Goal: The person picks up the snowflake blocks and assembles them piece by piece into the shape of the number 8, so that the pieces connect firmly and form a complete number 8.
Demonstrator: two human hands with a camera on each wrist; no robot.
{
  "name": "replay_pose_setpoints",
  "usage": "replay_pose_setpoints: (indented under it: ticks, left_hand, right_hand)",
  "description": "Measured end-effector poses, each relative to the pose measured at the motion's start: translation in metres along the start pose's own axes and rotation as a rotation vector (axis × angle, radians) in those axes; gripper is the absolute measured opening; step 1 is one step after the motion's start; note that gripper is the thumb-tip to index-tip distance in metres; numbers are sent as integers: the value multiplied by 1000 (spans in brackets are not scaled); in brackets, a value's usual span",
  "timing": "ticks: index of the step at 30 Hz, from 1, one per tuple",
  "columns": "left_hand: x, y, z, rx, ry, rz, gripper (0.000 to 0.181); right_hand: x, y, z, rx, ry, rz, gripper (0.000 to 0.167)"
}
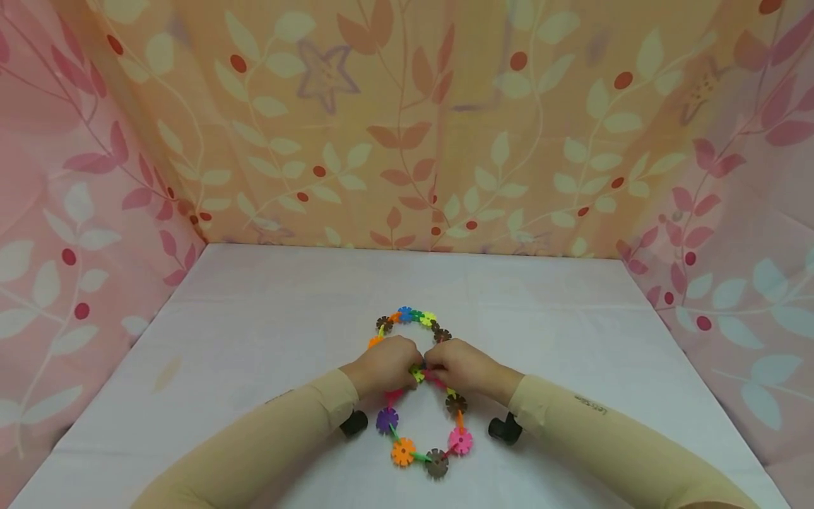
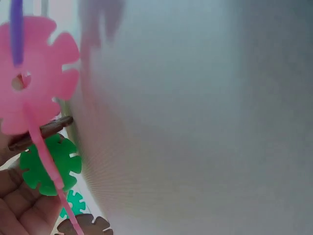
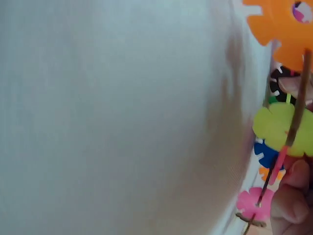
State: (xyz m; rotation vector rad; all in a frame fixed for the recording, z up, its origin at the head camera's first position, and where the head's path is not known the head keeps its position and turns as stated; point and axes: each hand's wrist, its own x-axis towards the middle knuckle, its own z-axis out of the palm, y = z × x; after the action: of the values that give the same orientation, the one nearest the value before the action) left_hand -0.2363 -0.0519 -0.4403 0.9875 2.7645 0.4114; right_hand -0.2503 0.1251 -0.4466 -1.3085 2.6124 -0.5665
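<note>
Slotted plastic snowflake discs of many colours, joined edge to edge, form a chain on the white table. My left hand point(image 1: 388, 364) and right hand point(image 1: 467, 366) meet at its middle, each gripping part of it with curled fingers. Between them show a yellow-green disc point(image 1: 417, 375) and some pink; the exact joint is hidden. Beyond the hands the chain arcs past a blue disc point(image 1: 405, 314); nearer, it loops past purple point(image 1: 387, 420), orange point(image 1: 403, 452) and pink point(image 1: 461, 441) discs. A green disc point(image 2: 54, 166) lies against the fingers in the left wrist view, a yellow-green one in the right.
Black wrist devices point(image 1: 354, 423) show under both forearms. The white tabletop point(image 1: 286, 304) extends around the chain. Floral curtains point(image 1: 407, 127) stand along the back and both sides.
</note>
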Motion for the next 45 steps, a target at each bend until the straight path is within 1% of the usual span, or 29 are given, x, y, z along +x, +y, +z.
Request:
replay_pose_setpoints:
  ticks: [5,10,12,13,15,17,19,20,21,23,25,26,28,32,37,41,45]
  left_hand:
    - [1,0,-2,8,-23,-3,13]
    - [4,0,-5,2,-35,2,13]
    - [3,0,-7,1,-47,-9,14]
    - [2,0,-7,1,-56,-27,16]
    - [-4,3,-8,37,-63,-75,30]
    - [-14,6,-9,80,-43,-141,50]
    - [-26,11,-10,97,-8,-225,68]
    - [-31,13,-9,90,7,-263,73]
    - [-36,15,-9,63,14,-298,76]
    - [-44,18,-8,-9,0,-349,79]
    - [-48,18,-5,-72,-30,-374,77]
    - [-49,17,-3,-101,-48,-380,75]
    - [-49,14,0,-135,-62,-378,70]
    - [-47,7,4,-198,-54,-366,60]
    - [-43,0,3,-207,-45,-343,56]
    - [-39,-4,1,-200,-36,-338,55]
    - [-36,-8,-3,-217,-21,-301,53]
  right_hand:
    - [1,-3,3,7,43,-6,14]
    - [2,-1,2,26,28,17,12]
    - [3,-1,1,31,11,36,12]
    - [2,-2,0,21,1,50,12]
    - [0,-3,-2,-10,-19,101,14]
    - [-5,-5,-4,-28,-44,176,21]
    - [-11,-8,-6,-9,-75,259,31]
    - [-15,-9,-7,16,-92,299,35]
    - [-17,-11,-7,43,-106,327,39]
    - [-22,-13,-7,90,-128,354,44]
    - [-25,-14,-6,114,-141,361,43]
    - [-26,-14,-5,121,-140,356,42]
    - [-27,-14,-4,137,-132,350,39]
    - [-31,-12,-3,166,-108,349,38]
    - [-33,-10,-2,192,-69,352,34]
    - [-33,-8,0,221,-41,380,33]
    - [-33,-6,3,241,-13,407,35]
